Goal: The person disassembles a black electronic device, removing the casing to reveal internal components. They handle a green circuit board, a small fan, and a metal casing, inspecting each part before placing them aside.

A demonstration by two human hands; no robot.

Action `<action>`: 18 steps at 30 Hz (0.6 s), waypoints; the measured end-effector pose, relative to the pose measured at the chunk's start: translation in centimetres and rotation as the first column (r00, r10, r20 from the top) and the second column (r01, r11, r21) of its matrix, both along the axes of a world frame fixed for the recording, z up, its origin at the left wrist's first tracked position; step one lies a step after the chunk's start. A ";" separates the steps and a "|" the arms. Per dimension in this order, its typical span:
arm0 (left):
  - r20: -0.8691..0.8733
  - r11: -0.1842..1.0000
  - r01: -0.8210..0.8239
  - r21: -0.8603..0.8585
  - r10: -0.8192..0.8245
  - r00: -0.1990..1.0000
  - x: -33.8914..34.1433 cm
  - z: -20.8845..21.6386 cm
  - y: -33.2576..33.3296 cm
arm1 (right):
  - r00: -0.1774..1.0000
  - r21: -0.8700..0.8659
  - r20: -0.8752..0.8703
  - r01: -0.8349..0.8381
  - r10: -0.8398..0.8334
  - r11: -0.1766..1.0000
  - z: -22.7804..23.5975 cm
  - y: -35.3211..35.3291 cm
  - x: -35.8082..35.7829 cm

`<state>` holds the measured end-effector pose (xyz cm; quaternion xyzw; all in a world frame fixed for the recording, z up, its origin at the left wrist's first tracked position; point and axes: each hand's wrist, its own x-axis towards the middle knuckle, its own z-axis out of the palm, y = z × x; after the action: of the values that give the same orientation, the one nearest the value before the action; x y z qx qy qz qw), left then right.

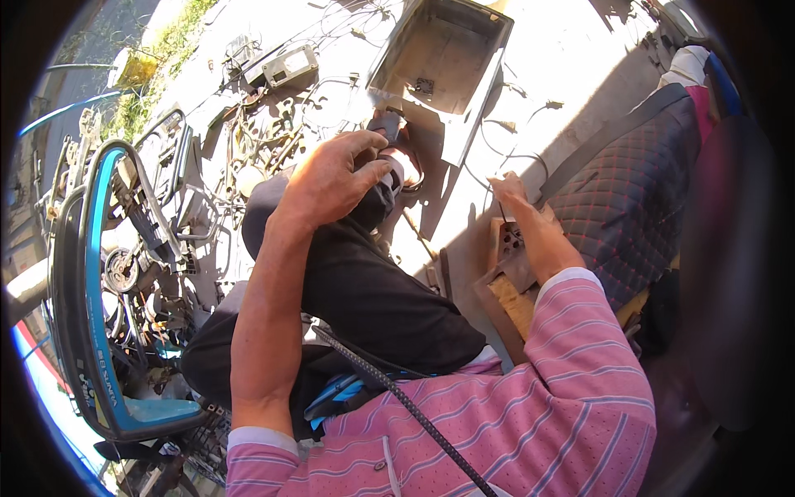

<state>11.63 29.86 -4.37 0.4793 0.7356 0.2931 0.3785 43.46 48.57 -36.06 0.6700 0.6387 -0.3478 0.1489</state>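
My left hand [335, 178] hovers over my bent knee, thumb and fingers curved and apart, with nothing visible between them. Just beyond its fingertips is a grey and dark shoe or wrap at my foot [389, 186], partly hidden by the hand. My right hand [515, 195] reaches forward at the right, its fingertips pinched together. A thin dark cable [542, 161] loops on the ground close by; I cannot make out whether the fingers hold it. Below the right wrist stands a reddish brick [507, 240] with round holes, beside a quilted dark cover [625, 178] with red stitching.
A dark open box [439, 58] lies ahead on the sunlit ground. Loose metal parts [265, 141] and a grey case [290, 66] spread left of it. A blue and black curved frame [98, 290] stands at my left. Tan padding [511, 305] shows beside my right elbow.
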 end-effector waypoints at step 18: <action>0.019 0.999 0.038 0.002 -0.038 0.999 0.5 1.0 0.2 | 0.964 -0.026 0.011 -0.265 0.266 0.964 -2.6 -1.5 1.5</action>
<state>12.10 30.03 -3.33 0.4907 0.7224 0.2913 0.3905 44.95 47.08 -38.71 0.5790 0.7173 -0.3277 0.2069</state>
